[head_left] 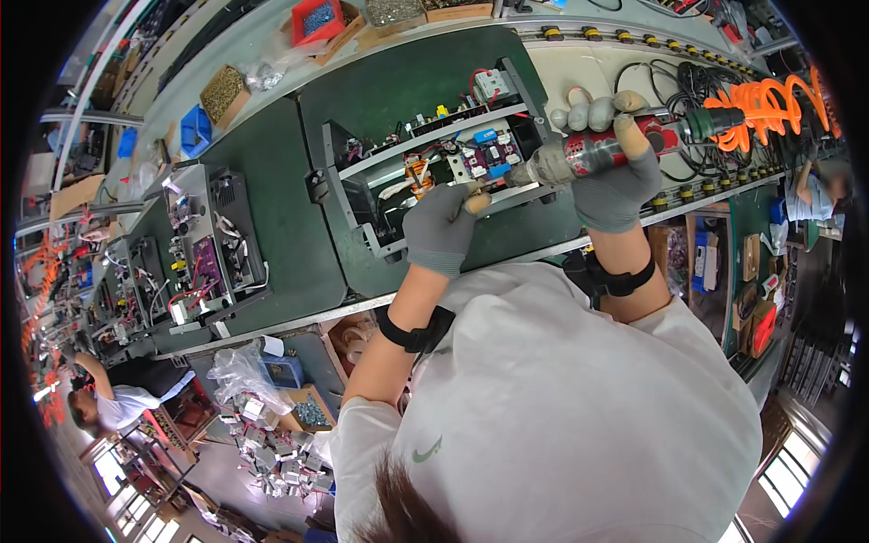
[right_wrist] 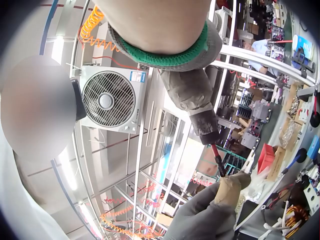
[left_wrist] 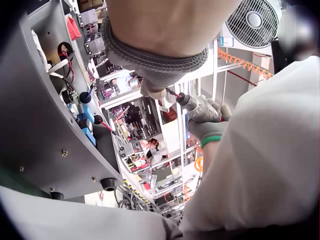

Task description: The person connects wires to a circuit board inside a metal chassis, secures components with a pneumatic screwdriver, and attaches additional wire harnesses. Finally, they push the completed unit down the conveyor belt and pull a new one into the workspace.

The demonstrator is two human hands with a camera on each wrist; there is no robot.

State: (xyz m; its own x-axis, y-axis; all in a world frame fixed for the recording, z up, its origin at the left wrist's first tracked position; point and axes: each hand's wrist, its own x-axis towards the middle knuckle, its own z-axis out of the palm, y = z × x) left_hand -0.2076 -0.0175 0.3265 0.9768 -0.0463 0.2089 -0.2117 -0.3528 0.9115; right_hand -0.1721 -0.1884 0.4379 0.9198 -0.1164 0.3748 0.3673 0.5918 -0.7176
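Note:
My right hand [head_left: 620, 176], in a grey glove with tan fingertips, grips a red and black power screwdriver [head_left: 587, 154] whose front is wrapped in worn grey tape. An orange coiled hose [head_left: 769, 113] runs from its rear end. The red-sleeved bit [right_wrist: 217, 159] points at my gloved left hand [head_left: 441, 228]. There the thumb and fingertips [right_wrist: 233, 189] pinch at the bit's tip; any small part between them is hidden. Both hands are over the near right side of an open grey metal chassis [head_left: 342, 195] holding circuit boards [head_left: 484, 156], wires and a copper coil.
The chassis stands on a green-topped bench [head_left: 281, 172]. A second open chassis [head_left: 213, 240] stands to the left. Behind are a red bin [head_left: 317, 20], a blue bin [head_left: 195, 129] and a box of small parts [head_left: 224, 93]. Black cables [head_left: 697, 86] lie coiled at the right.

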